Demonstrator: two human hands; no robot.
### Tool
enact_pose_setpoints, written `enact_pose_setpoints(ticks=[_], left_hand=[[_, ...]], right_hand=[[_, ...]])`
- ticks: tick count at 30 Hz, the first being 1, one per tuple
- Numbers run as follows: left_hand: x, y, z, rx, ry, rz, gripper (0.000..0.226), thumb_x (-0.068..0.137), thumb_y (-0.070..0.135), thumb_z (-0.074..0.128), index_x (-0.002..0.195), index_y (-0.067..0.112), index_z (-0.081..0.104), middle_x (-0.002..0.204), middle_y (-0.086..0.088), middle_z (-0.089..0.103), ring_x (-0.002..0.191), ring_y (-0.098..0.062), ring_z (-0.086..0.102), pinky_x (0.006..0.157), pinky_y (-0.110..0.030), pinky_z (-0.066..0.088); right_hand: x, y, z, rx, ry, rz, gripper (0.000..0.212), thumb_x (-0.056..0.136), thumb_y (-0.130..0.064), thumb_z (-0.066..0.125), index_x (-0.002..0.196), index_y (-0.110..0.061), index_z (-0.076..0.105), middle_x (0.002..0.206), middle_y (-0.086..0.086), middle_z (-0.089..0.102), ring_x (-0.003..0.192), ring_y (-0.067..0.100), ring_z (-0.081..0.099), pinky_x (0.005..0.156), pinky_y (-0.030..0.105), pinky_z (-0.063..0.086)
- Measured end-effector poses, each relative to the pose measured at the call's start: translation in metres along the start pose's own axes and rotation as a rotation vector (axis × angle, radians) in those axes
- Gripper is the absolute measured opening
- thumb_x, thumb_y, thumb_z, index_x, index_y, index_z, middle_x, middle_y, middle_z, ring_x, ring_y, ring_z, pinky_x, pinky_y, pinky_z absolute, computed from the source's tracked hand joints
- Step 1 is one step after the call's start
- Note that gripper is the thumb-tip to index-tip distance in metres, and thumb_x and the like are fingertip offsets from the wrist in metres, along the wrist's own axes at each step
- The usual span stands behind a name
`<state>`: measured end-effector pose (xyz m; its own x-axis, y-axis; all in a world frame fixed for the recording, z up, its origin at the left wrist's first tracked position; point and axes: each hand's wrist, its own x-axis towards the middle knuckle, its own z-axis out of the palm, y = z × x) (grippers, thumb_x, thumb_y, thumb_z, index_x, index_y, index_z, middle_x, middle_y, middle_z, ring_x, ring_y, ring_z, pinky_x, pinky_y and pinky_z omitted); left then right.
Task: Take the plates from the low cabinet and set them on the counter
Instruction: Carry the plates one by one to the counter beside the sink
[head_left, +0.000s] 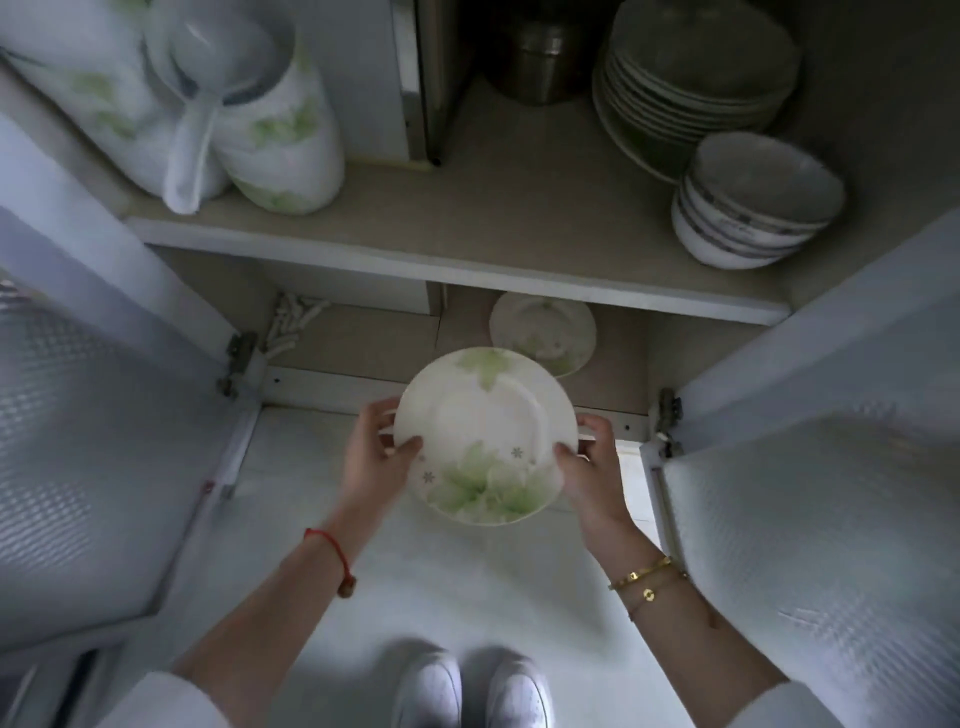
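Both cabinet doors (810, 519) hang wide open around the middle shelf (457, 260). Up on that shelf: one stack of plates (696, 88) at right, one stack of bowls (753, 208) just before it. Below the shelf, one green-flowered plate (485, 434) held out front, left hand (376, 457) and right hand (592, 467) clamped on opposite rims. One more floral plate (543, 332) sits on the cabinet floor behind.
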<state>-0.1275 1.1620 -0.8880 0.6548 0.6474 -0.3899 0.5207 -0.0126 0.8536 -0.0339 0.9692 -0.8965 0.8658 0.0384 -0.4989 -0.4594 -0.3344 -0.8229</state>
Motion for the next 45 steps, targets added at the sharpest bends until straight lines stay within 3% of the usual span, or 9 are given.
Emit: enact_pose_setpoints(ticks=[3,5,7,10,20,25,36,40,45], left_hand=[[-0.048,0.043,-0.029,0.066,0.006,0.028,0.046,0.087,-0.009,0.065,0.129,0.001,0.05,0.123,-0.015,0.06,0.094,-0.023,0.056,0.064,-0.015,0.047],[-0.079,0.075,-0.049,0.057,-0.003,0.022,0.046,0.086,-0.01,0.064,0.129,0.001,0.049,0.123,-0.016,0.06,0.097,-0.024,0.057,0.072,-0.025,0.05],[-0.109,0.114,-0.069,0.032,-0.004,0.028,0.046,0.086,-0.009,0.064,0.128,0.003,0.049,0.123,-0.013,0.061,0.102,-0.028,0.059,0.079,-0.031,0.052],[-0.151,0.17,-0.093,-0.021,-0.015,0.083,0.045,0.085,-0.01,0.063,0.124,0.008,0.053,0.116,-0.003,0.062,0.102,-0.024,0.062,0.069,-0.011,0.05],[-0.264,0.371,-0.148,-0.124,-0.145,0.208,0.053,0.083,-0.001,0.07,0.117,0.037,0.056,0.118,0.009,0.063,0.1,0.005,0.061,0.078,-0.01,0.049],[-0.287,0.467,-0.142,-0.16,-0.295,0.284,0.049,0.082,-0.005,0.071,0.124,0.017,0.057,0.113,0.006,0.068,0.092,0.005,0.066,0.076,-0.013,0.052],[-0.356,0.586,-0.065,-0.021,-0.726,0.461,0.048,0.078,0.013,0.078,0.116,0.033,0.058,0.112,0.011,0.065,0.092,0.004,0.067,0.069,-0.015,0.056],[-0.403,0.606,-0.013,0.054,-0.869,0.483,0.048,0.078,0.01,0.079,0.118,0.028,0.059,0.112,0.01,0.066,0.099,-0.01,0.068,0.078,-0.027,0.06],[-0.474,0.627,0.07,0.118,-1.054,0.547,0.048,0.077,0.011,0.079,0.117,0.03,0.059,0.109,0.015,0.066,0.1,-0.007,0.067,0.079,-0.025,0.059]], right_hand=[[-0.052,-0.04,-0.019,0.003,-0.018,0.036,0.04,0.085,0.003,0.053,0.116,-0.022,0.05,0.103,0.014,0.065,0.093,0.03,0.062,0.084,0.046,0.052],[-0.085,-0.07,-0.034,0.0,-0.031,0.06,0.039,0.085,0.002,0.053,0.113,-0.026,0.049,0.103,0.015,0.064,0.09,0.029,0.062,0.083,0.046,0.053],[-0.119,-0.107,-0.051,0.019,-0.029,0.064,0.039,0.085,0.0,0.053,0.111,-0.029,0.048,0.101,0.013,0.064,0.085,0.024,0.062,0.072,0.037,0.056],[-0.163,-0.16,-0.079,0.021,-0.028,0.062,0.039,0.087,-0.003,0.054,0.106,-0.036,0.048,0.095,0.003,0.065,0.081,0.018,0.062,0.059,0.021,0.048],[-0.311,-0.346,-0.197,0.19,0.034,-0.026,0.036,0.071,-0.01,0.055,0.106,-0.017,0.055,0.089,0.012,0.059,0.082,0.027,0.056,0.074,0.041,0.048],[-0.352,-0.411,-0.26,0.221,0.155,-0.111,0.035,0.078,-0.007,0.057,0.11,-0.022,0.054,0.088,0.007,0.061,0.073,0.017,0.059,0.06,0.029,0.047],[-0.44,-0.422,-0.38,0.46,0.586,-0.126,0.035,0.086,0.006,0.055,0.114,-0.014,0.056,0.085,0.007,0.058,0.066,0.013,0.059,0.052,0.016,0.047],[-0.477,-0.402,-0.429,0.489,0.808,-0.136,0.033,0.082,0.011,0.056,0.107,-0.011,0.059,0.082,0.002,0.055,0.064,0.011,0.053,0.052,0.013,0.046],[-0.516,-0.367,-0.508,0.509,0.999,-0.107,0.035,0.08,0.009,0.061,0.112,-0.006,0.06,0.086,0.001,0.055,0.079,0.022,0.053,0.064,0.032,0.045]])
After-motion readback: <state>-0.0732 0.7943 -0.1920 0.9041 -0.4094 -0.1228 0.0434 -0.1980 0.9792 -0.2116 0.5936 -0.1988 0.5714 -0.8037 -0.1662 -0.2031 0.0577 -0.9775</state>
